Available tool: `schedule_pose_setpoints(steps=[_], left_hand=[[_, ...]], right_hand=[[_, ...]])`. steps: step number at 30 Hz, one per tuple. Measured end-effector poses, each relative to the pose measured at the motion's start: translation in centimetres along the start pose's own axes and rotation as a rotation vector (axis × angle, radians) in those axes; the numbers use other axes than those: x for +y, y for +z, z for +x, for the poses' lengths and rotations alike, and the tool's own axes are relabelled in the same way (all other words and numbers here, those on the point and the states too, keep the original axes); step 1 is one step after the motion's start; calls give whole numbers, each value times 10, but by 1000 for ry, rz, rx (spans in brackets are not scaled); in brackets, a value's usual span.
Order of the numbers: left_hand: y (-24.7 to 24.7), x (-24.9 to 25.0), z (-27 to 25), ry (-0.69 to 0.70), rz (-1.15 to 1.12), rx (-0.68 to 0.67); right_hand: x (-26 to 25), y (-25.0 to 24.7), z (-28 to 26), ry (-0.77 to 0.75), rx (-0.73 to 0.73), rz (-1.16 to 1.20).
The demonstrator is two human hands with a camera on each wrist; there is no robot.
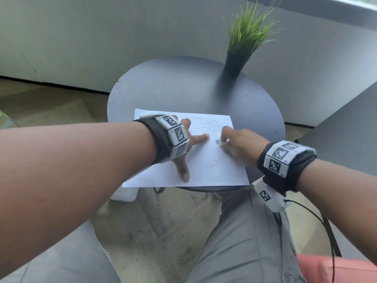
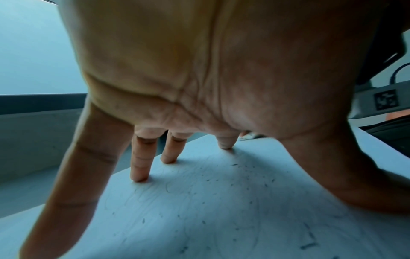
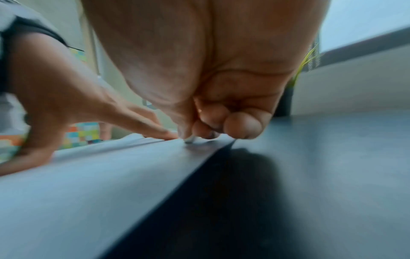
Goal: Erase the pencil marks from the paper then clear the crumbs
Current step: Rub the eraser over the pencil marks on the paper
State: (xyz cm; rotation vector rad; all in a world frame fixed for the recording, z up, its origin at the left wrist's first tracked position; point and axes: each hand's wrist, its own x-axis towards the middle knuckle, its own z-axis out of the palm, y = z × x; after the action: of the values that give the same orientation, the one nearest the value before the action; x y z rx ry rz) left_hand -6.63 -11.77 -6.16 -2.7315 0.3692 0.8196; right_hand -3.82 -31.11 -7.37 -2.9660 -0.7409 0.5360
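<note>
A white sheet of paper [image 1: 206, 166] lies on the round dark table [image 1: 183, 88], its near edge over the table's rim. Faint pencil scribbles [image 1: 212, 124] show near its far right corner. My left hand [image 1: 184, 139] presses the sheet flat with spread straight fingers [image 2: 139, 168]. Dark eraser crumbs [image 2: 233, 177] dot the paper under that palm. My right hand [image 1: 234, 141] pinches a small pale eraser [image 3: 190, 139] against the paper near its right edge; the hand is blurred. The eraser is mostly hidden by fingertips.
A tall dark vase with green grass [image 1: 240, 54] stands at the table's far right. My grey-trousered leg [image 1: 244, 231] is below the table's near edge. A grey wall [image 1: 102, 37] runs behind, and a dark panel [image 1: 350, 129] stands on the right.
</note>
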Motion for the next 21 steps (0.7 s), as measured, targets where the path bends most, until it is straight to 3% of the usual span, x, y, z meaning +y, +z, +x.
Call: schedule_pose_setpoints(steps=[2, 5, 6, 10, 17, 19, 21], left_hand=[[0, 0, 0, 3, 2, -4], [-1, -1, -1, 7, 20, 1], [-2, -1, -2, 2, 26, -6], [-4, 2, -3, -4, 58, -25], [2, 15, 2, 99, -37, 115], [3, 16, 5, 85, -17, 105], [3, 16, 5, 74, 3, 92]], right_hand=[[-4, 5, -2, 11, 30, -40], [-27, 17, -16, -225, -35, -4], [-25, 15, -16, -236, -58, 9], [12, 0, 3, 95, 21, 148], [15, 0, 3, 126, 67, 153], [5, 3, -3, 51, 69, 86], [-14, 13, -12, -130, -7, -4]])
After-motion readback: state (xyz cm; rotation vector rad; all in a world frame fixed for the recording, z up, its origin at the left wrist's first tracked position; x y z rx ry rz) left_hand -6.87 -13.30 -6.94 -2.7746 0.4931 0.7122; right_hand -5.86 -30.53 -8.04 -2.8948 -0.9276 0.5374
